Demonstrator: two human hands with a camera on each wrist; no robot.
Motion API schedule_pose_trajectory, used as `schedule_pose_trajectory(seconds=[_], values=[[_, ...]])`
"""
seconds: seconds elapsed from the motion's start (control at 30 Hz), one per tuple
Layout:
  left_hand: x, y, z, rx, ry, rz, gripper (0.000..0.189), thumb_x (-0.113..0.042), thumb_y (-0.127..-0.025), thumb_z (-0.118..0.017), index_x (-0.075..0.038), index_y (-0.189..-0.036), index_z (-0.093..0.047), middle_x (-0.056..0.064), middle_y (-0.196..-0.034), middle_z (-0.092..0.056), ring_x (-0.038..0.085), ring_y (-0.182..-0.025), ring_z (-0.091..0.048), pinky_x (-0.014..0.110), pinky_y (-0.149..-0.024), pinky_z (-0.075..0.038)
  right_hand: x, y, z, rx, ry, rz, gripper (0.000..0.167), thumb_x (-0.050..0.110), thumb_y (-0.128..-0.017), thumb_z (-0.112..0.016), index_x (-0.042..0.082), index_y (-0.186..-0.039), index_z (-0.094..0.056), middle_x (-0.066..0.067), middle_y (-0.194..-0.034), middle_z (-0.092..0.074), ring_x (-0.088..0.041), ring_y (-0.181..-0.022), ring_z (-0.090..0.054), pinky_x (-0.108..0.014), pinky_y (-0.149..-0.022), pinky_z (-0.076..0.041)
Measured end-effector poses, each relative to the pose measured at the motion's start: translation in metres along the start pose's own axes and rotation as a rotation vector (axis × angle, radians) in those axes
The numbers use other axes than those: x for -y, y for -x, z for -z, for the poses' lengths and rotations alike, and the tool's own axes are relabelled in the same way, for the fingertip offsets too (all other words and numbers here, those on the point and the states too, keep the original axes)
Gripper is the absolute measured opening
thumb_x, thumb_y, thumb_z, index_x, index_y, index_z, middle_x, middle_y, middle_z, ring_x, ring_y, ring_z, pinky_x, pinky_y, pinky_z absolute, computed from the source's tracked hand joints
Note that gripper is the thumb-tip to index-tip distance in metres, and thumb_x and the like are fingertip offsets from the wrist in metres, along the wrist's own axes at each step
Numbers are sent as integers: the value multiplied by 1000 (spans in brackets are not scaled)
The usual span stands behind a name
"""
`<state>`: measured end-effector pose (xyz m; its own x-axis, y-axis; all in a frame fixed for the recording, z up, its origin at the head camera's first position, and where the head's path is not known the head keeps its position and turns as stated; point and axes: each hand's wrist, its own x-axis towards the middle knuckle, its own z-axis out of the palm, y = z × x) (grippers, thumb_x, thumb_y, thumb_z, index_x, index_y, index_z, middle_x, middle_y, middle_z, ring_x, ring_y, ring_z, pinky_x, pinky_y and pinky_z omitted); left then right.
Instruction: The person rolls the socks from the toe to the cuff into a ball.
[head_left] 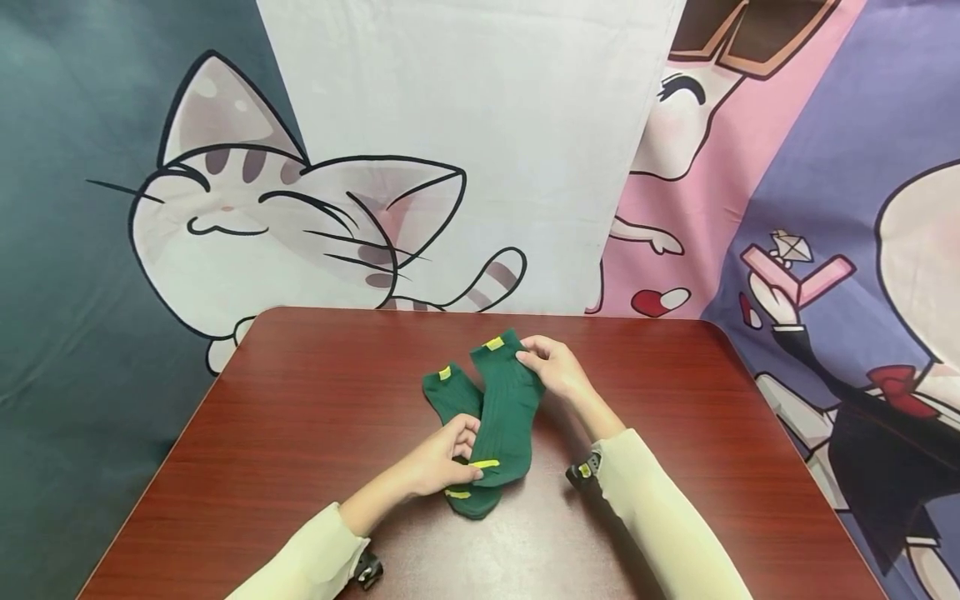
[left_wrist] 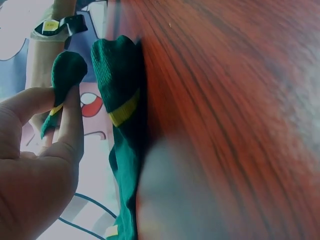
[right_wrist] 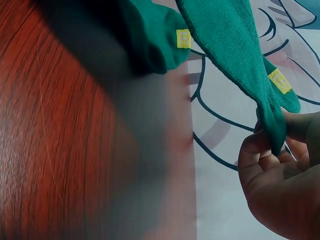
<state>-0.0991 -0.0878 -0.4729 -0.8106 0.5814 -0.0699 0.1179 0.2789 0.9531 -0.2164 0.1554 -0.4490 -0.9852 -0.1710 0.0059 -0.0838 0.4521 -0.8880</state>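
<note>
Left hand (head_left: 438, 460) and right hand (head_left: 555, 368) are both on one dark green upper sock (head_left: 508, 417), and I see it stretched out flat between them. Thumb and fingers of the left pinch its side edge down near the toe, beside a thin yellow stripe (head_left: 483, 463). Up at the top, the right has its thumb and fingers closed on the far corner of the cuff, just to the side of a small yellow tab (head_left: 495, 342).

Beneath it lies a matching lower sock (head_left: 453, 395), on the reddish-brown wooden tabletop (head_left: 322, 400). Its tabbed cuff sticks out to the left and its toe pokes out below, nearest the person. Seen from the left wrist, the held sock's toe end is clear of the lower one, so it is up in the air there.

Pale cream sleeves (head_left: 667, 517) cover the forearms, and a dark device sits at each wrist. Behind the tabletop hangs a cloth backdrop (head_left: 480, 83) printed with a smiling cartoon cat (head_left: 255, 242) and other cartoon figures off to the right.
</note>
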Motion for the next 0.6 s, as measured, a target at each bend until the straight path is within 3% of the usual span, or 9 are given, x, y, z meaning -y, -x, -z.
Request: schedule_pose_trajectory(seconds=[0.6], values=[[10, 16, 8, -21, 13, 30, 56, -4, -88, -73, 2, -132, -38, 7, -105, -51, 20, -95, -54, 24, -78, -45, 5, -6, -22, 30, 34, 18, 14, 18, -99, -65, 11, -110, -72, -5, -91, -70, -19, -84, -60, -31, -75, -47]])
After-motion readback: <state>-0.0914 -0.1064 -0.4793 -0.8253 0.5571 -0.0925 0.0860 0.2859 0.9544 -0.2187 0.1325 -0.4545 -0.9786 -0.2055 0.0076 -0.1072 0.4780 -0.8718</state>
